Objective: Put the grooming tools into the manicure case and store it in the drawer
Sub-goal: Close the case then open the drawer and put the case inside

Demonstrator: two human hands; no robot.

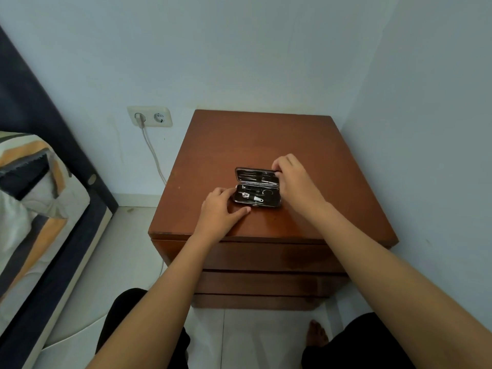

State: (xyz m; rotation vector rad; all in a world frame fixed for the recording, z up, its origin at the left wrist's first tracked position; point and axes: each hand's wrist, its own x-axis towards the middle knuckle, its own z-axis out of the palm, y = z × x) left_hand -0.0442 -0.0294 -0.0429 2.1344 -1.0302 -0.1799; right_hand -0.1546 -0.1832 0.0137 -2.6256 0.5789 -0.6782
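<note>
The manicure case [257, 187] lies open at the centre of the frame on the counter [332, 182], tools seated inside. The left hand [221, 211] rests loosely spread, steadying its left end; the right hand [294, 179] pinches the lid's right edge. Fold the lid down evenly while bracing the base.

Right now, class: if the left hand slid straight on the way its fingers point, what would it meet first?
The left hand points up and right across the nightstand, so it would most likely meet the near-left corner of the open manicure case first. Its fingers already look close to that edge.
</note>
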